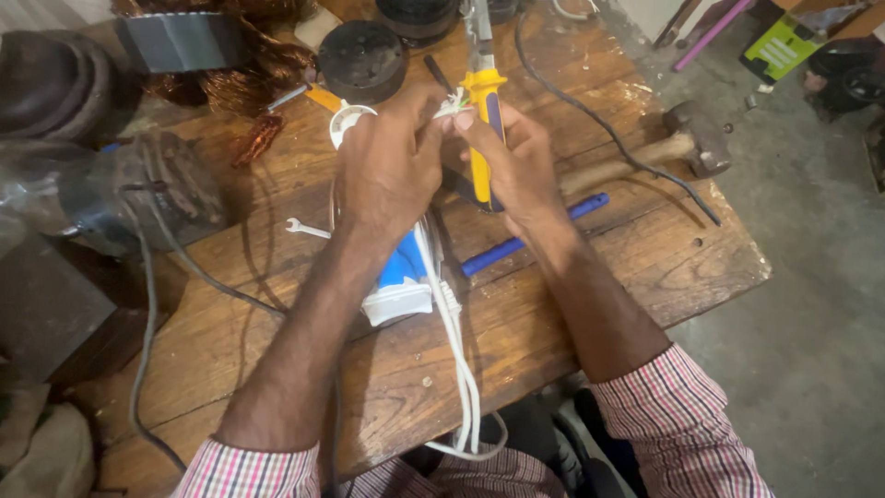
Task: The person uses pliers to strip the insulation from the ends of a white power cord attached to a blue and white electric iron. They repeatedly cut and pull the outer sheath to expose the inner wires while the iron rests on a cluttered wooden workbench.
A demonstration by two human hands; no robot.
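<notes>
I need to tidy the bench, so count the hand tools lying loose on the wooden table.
3. A small spanner left of the left hand, a blue-handled tool below the right hand, and a hammer at the right. Others may hide among the clutter.

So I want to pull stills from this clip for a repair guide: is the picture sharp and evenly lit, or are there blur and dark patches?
Head view: the left hand and right hand are fairly sharp and well lit around the yellow tool; the wooden table is bright at right, while the left side by the motor falls into shadow; the edges look stretched by the wide lens.
</notes>
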